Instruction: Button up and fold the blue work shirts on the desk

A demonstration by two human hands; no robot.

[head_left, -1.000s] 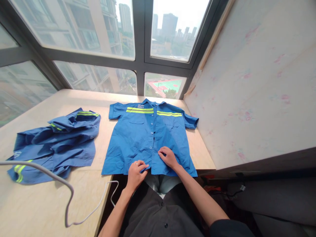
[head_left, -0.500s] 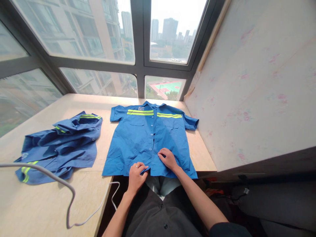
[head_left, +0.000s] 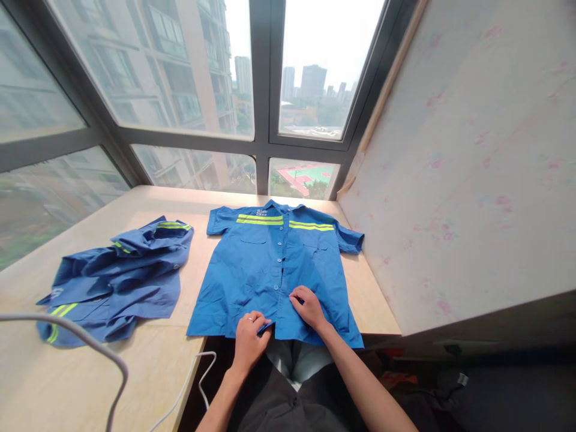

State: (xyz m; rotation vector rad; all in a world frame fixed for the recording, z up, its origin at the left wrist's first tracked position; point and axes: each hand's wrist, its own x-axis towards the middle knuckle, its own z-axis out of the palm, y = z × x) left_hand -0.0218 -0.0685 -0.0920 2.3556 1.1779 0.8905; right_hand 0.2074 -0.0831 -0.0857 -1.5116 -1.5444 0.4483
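Observation:
A blue short-sleeved work shirt (head_left: 315, 270) lies spread front-up, collar toward the window, with yellow-green reflective stripes across its chest. Small buttons run down its front, and the two front edges meet with a narrow dark gap. My left hand (head_left: 252, 341), a ring on one finger, is closed on the bottom hem beside the front opening. Higher up and to the right, my right hand (head_left: 308, 306) rests on the shirt near the front edge. Its fingers are curled together and seem to pinch the cloth; the fingertips are partly hidden.
A second, darker blue striped shirt (head_left: 121, 282) lies crumpled on the left of the pale wooden surface (head_left: 148, 366). A grey cable (head_left: 90, 343) loops across the lower left. Windows (head_left: 310, 66) stand behind, and a flowered wall (head_left: 472, 150) bounds the right.
The whole view has tilted upward, so everything sits lower in the picture. Both hands keep nearly the same places on the shirt.

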